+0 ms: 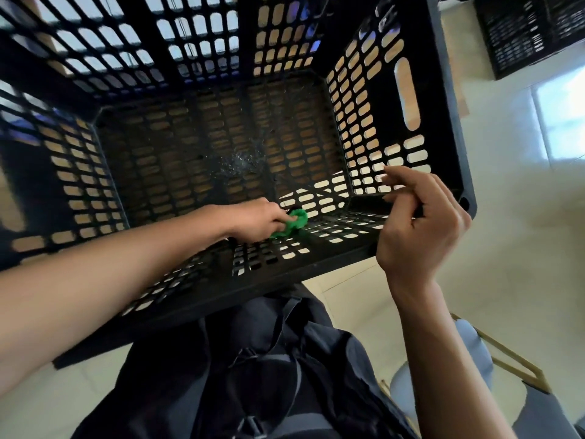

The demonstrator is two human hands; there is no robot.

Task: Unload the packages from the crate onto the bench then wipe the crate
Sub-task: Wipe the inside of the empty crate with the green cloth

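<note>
A large black slotted crate point(443, 99) fills the upper view, and I look straight down into it. No packages lie inside. My left hand point(256, 218) reaches deep into the near right corner and grips a bunched green cloth point(294, 221) against the lower part of the near wall. My right hand point(418, 223) is at the crate's near right corner rim, fingers curled over the edge; the index finger sticks up. A patch of small wet specks point(237, 163) glints on the crate floor.
Pale tiled floor point(522, 248) lies to the right of the crate. Another black slotted crate point(531, 30) stands at the top right. A grey chair with a gold frame point(512, 369) is at the lower right. My dark clothing and straps fill the bottom middle.
</note>
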